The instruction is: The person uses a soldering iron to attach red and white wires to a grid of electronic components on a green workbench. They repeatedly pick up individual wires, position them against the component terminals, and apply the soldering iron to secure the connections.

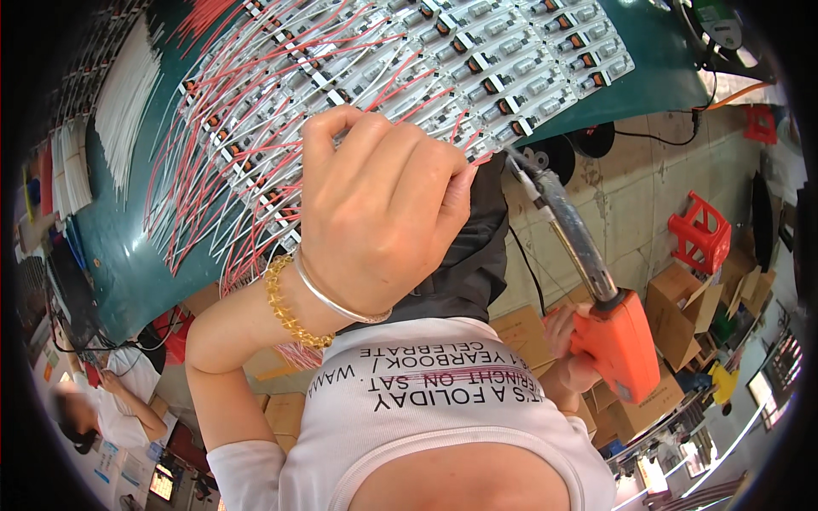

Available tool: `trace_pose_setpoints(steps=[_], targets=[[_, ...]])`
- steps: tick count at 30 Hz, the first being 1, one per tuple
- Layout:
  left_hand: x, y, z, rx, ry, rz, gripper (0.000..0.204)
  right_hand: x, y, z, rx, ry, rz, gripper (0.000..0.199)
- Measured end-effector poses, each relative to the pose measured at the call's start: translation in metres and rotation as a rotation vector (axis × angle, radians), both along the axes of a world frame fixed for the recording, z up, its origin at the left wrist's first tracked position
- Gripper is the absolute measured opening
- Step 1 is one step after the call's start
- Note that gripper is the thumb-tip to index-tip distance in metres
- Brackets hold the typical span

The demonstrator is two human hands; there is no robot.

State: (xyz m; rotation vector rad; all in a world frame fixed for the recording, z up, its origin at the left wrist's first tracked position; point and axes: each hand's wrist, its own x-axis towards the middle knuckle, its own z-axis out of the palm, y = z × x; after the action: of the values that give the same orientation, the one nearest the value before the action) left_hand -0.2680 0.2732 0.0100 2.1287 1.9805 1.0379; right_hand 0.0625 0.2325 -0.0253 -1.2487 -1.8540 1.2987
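My left hand (383, 200) is closed in a pinch over the near edge of the metal-coloured part panels (528, 64). From its fingertips a short red wire (483, 159) sticks out toward the corner part. With my right hand (564, 336) I grip an orange soldering gun (626, 349), partly covering its handle. Its metal barrel (579, 238) slants up to a thin tip (511, 155) beside the wire end, at the panel's corner; whether they touch I cannot tell. Many red and white wires (221, 162) fan out from the panels on the left.
Bundles of white wires (128, 102) and red wires (204, 17) lie on the green table (128, 264). Black reels (550, 162) are below the table edge. A red stool (703, 232) and cardboard boxes (682, 307) stand at right. Another person (119, 396) sits at lower left.
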Motion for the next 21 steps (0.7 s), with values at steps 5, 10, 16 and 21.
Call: trace_pose_setpoints(steps=[5, 10, 16, 21], targets=[[0.0, 0.0, 0.0, -0.009, 0.008, 0.0, 0.016, -0.038, 0.011, 0.012, -0.106, 0.388, -0.084, 0.071], [0.001, -0.001, 0.001, -0.011, 0.006, 0.005, 0.016, -0.028, 0.005, 0.023, -0.3, 0.187, -0.152, 0.057], [0.0, 0.0, 0.001, -0.005, 0.016, 0.0, 0.016, -0.014, -0.001, 0.008, -0.159, 0.048, -0.053, 0.059], [-0.001, 0.0, -0.001, -0.007, 0.016, 0.002, 0.017, -0.015, -0.005, 0.006, -0.266, 0.271, -0.139, 0.06]])
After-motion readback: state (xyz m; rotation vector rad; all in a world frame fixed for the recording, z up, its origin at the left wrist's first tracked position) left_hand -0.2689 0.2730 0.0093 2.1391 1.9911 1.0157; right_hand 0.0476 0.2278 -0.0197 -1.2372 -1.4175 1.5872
